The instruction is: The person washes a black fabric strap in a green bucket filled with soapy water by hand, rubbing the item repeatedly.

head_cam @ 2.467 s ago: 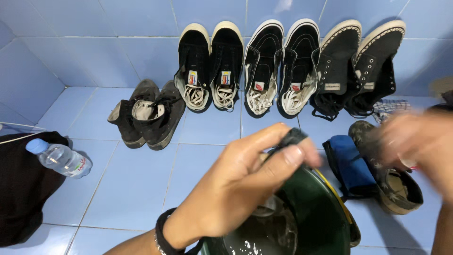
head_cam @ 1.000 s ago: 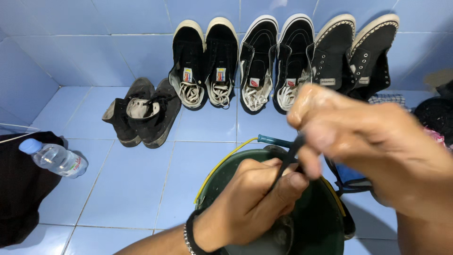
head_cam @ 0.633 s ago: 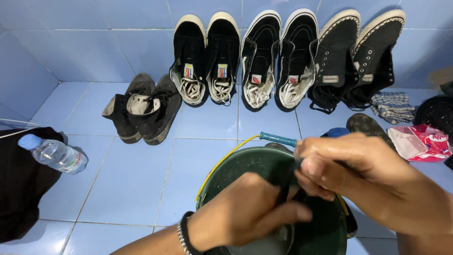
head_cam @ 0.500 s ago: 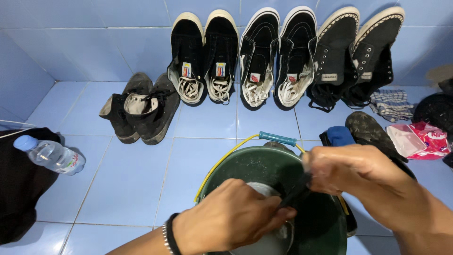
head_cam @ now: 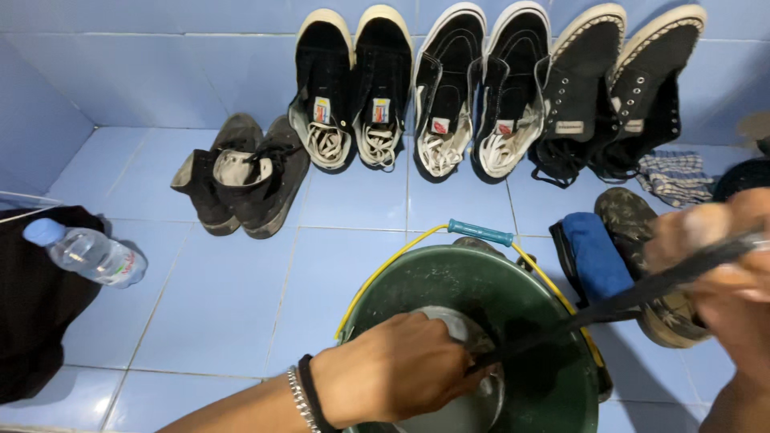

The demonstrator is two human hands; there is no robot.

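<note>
A dark green bucket (head_cam: 417, 281) with a yellow wire handle and blue grip stands on the blue tiled floor at bottom centre. My left hand (head_cam: 393, 369) reaches into it, gripping a shoe over greyish water. A black shoelace (head_cam: 634, 293) runs taut from the bucket up to my right hand (head_cam: 722, 256), which is blurred at the right edge and pinches the lace.
Three pairs of black high-top sneakers (head_cam: 489, 96) lean against the blue wall. A worn dark pair (head_cam: 241, 172) lies on the floor left of them. A water bottle (head_cam: 84, 252) rests on a black cloth (head_cam: 36, 305) at left. A camouflage shoe (head_cam: 634, 240) and blue item (head_cam: 593, 256) sit right of the bucket.
My right hand has pulled away to the right, drawing the black lace out taut from the bucket. My left hand has stayed low inside the bucket.
</note>
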